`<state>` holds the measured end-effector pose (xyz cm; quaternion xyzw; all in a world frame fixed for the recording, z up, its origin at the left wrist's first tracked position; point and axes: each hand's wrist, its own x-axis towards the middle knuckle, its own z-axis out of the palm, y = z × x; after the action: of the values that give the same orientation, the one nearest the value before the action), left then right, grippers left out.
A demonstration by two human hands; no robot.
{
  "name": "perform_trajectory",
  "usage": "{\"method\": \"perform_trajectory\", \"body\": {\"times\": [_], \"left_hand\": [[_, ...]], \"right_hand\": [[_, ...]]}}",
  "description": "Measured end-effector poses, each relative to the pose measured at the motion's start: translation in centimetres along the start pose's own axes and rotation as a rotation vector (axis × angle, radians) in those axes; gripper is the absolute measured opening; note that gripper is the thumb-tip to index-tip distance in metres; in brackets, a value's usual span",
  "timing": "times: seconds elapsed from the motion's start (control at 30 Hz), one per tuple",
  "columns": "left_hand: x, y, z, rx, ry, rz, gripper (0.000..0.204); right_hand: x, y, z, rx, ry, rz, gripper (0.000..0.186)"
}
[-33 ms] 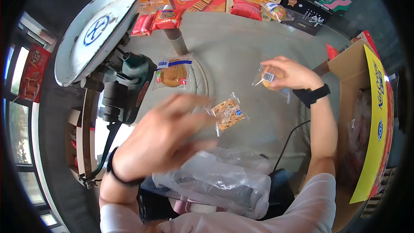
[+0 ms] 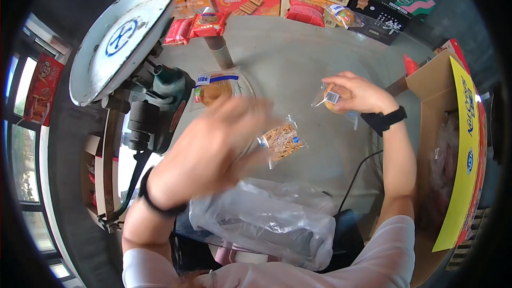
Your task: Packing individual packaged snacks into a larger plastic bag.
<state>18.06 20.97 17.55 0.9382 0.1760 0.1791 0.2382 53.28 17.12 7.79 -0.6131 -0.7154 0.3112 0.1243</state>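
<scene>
Item: clear-wrapped round pastry (image 2: 336, 98), near table's (image 2: 298, 58) right edge, pinched in my right hand (image 2: 362, 93); I judge it light, crushable, film slippery, so hold by the seam; left hand (image 2: 208, 152) blurred, fingers spread, holding nothing, above cracker pkt (image 2: 281, 141).

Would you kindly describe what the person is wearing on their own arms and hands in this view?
Both hands are bare, with no gloves. The left hand, blurred in this picture, has a thin dark band around its wrist. The right hand has a wider black strap, like a watch, at its wrist. Both forearms are uncovered; short white sleeves show near the shoulders.
</scene>
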Motion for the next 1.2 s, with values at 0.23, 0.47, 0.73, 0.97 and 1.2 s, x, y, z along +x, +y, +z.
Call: {"method": "perform_trajectory", "body": {"times": [0.23, 0.47, 0.73, 0.97, 1.2], "left_hand": [[10.8, -13.6, 3.8, 0.361, 0.301, -0.368, 0.056], [13.0, -23.7, 2.7, 0.672, 0.363, -0.896, 0.072], [15.0, -22.7, 6.3, 0.658, 0.056, -0.364, 0.072], [14.5, -25.5, 5.2, 0.519, 0.052, -0.584, 0.07], [13.0, -23.8, 5.8, 0.811, -0.084, -0.604, 0.077]], "right_hand": [[-0.3, -1.1, 0.6, -0.012, 0.014, 0.08, 0.071], [-0.8, -0.7, 0.8, 0.025, 0.016, 0.08, 0.07], [-0.8, -0.3, -0.5, 0.044, -0.071, 0.087, 0.074], [-0.2, -0.8, -1.5, 0.203, -0.221, -0.023, 0.079], [1.2, -1.2, -4.1, 0.053, -0.09, 0.085, 0.073]]}}
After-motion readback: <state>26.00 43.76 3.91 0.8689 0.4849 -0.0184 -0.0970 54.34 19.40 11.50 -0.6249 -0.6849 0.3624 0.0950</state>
